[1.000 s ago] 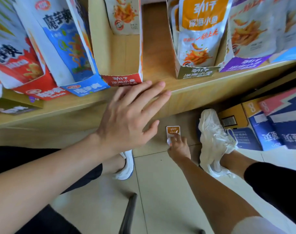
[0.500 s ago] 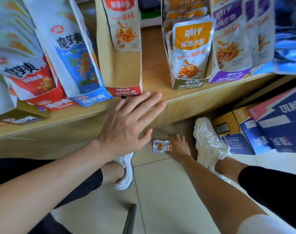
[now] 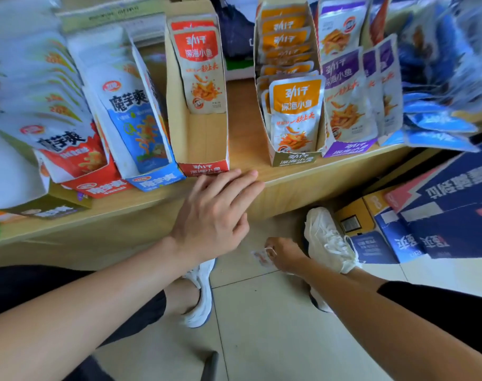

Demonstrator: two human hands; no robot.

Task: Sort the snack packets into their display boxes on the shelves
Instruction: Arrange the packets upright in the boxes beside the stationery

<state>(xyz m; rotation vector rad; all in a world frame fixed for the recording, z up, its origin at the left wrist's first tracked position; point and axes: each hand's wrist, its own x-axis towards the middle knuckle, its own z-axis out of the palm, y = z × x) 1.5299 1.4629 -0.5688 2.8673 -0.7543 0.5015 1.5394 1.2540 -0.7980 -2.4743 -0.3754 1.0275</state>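
Head view: right hand (image 3: 286,257) seemingly pinches blurred packet (image 3: 259,257).

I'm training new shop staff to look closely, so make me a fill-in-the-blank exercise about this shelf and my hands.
1. The left hand rests flat on the edge of the wooden ____.
2. The right hand holds a small packet low over the tiled ____.
3. The nearly empty display box has a ____ front.
Missing words: shelf; floor; red.
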